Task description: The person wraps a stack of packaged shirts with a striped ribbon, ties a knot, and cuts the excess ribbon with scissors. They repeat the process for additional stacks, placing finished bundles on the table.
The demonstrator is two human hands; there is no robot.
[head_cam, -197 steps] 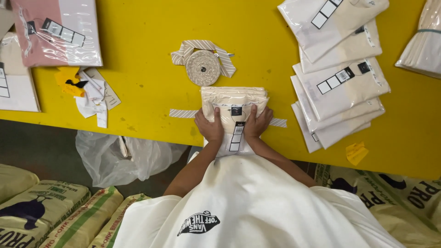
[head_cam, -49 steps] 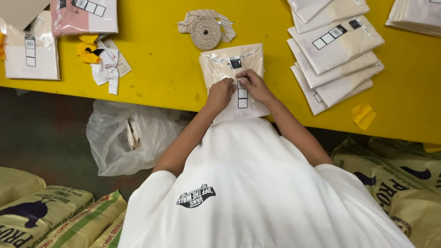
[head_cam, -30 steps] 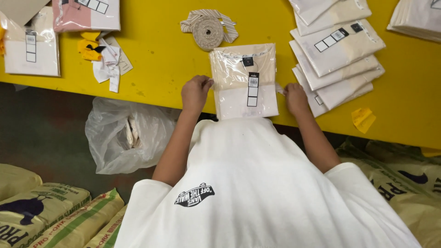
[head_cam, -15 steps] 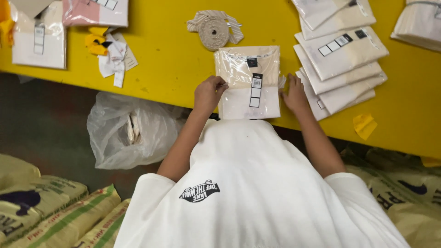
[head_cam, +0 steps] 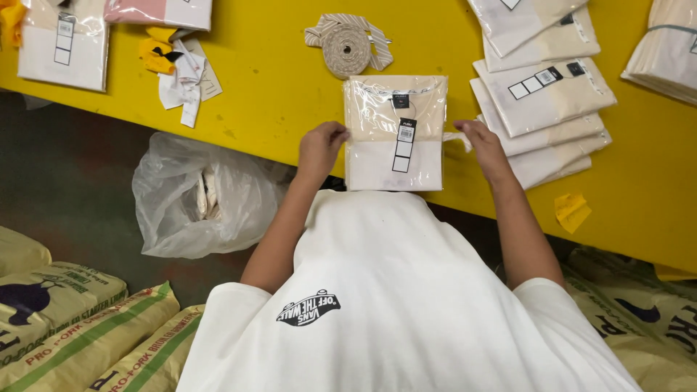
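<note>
A folded cream garment in a clear plastic bag [head_cam: 377, 123] lies flat at the near edge of the yellow table [head_cam: 276, 94]. A black-and-white hang tag runs down its middle. My left hand [head_cam: 321, 149] curls on the pack's left edge. My right hand [head_cam: 485, 149] is at the right edge, its fingertips pinching a small white strip that sticks out from the bag. Both arms reach forward from my white shirt.
A stack of similar bagged garments [head_cam: 544, 94] lies just right of the pack, with another stack [head_cam: 668, 51] at far right. A striped ribbon roll [head_cam: 347, 47] sits behind it. Paper scraps [head_cam: 181, 72] and more packs [head_cam: 62, 43] lie left. A clear plastic bag [head_cam: 196, 196] and sacks [head_cam: 72, 327] are on the floor.
My hands left the tag at the pack's middle and moved apart to its left and right edges. The pack now lies flat and square on the table.
</note>
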